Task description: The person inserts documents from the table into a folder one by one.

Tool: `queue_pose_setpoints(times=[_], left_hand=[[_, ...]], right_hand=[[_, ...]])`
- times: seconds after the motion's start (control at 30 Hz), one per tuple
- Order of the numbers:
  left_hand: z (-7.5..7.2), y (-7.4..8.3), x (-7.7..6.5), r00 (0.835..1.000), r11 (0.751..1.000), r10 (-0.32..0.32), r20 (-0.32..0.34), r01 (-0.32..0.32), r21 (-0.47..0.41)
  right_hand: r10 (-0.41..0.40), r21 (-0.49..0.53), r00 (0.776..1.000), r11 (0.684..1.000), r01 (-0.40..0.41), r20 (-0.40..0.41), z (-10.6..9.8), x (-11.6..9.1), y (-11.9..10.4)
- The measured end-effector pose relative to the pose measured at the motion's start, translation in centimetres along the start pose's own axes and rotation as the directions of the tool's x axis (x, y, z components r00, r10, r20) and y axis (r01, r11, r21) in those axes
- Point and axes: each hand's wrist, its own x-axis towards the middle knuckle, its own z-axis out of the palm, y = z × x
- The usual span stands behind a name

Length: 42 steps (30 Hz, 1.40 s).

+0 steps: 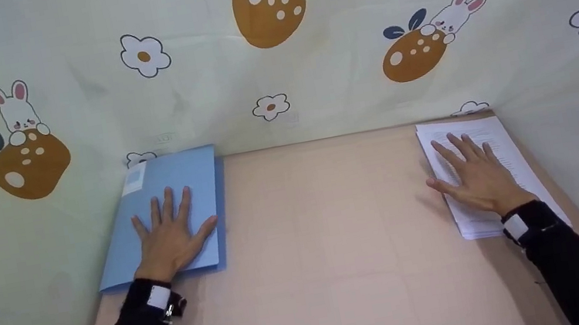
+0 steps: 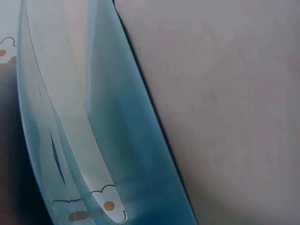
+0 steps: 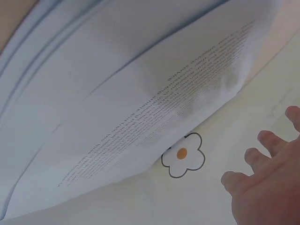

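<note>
At the back left of the table lies a blue folder with a white label in its upper left corner. My left hand rests on its cover, fingers straight and spread, thumb near the right edge. The folder also shows close up in the left wrist view, alongside the table surface. My right hand lies spread over a stack of printed papers at the back right, its thumb reaching past the left edge. Several layered sheets fill the upper left of the right wrist view.
A pale curtain-like covering with rabbits, orange fruit and flowers surrounds the table at the back and both sides. Bare beige tabletop stretches between the folder and the papers. Dark sleeves with wrist straps cover both forearms.
</note>
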Motion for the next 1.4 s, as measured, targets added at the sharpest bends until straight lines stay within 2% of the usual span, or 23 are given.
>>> queue_pose_setpoints(times=[0.33, 0.57, 0.7, 0.9, 1.07, 1.2, 1.4], left_hand=[[-0.3, -2.3, 0.1, 0.992, 0.989, -0.126, -0.008, 0.125, -0.075], [-0.5, -4.1, -0.5, 0.972, 0.967, -0.234, -0.017, 0.231, -0.108], [-0.5, -4.8, -0.4, 0.96, 0.954, -0.28, -0.008, 0.277, -0.11], [-0.7, -4.9, 0.4, 0.956, 0.947, -0.294, 0.022, 0.294, -0.129], [-0.9, -4.7, 0.1, 0.956, 0.947, -0.293, 0.029, 0.294, -0.126], [-0.9, -4.8, -0.1, 0.96, 0.954, -0.281, 0.008, 0.28, -0.108], [-1.2, -4.0, -0.2, 0.962, 0.957, -0.272, 0.017, 0.272, -0.098]], right_hand=[[-0.017, 0.016, 0.999, 1.0, 0.018, -0.046, 0.3, 0.2, -1.3], [-0.02, 0.011, 0.999, 1.0, 0.02, -0.038, 1.0, 0.3, -2.2], [-0.016, 0.011, 0.999, 1.0, 0.017, -0.047, 1.2, 0.2, -2.5], [-0.021, 0.01, 0.999, 1.0, 0.022, -0.043, 1.1, 0.1, -3.1], [-0.076, 0.004, 0.995, 0.997, 0.076, -0.063, 0.9, 0.3, -3.7], [-0.12, 0.004, 0.99, 0.993, 0.121, -0.079, 1.1, 0.5, -4.5], [-0.127, 0.012, 0.989, 0.992, 0.128, -0.074, 1.7, 0.9, -5.6]])
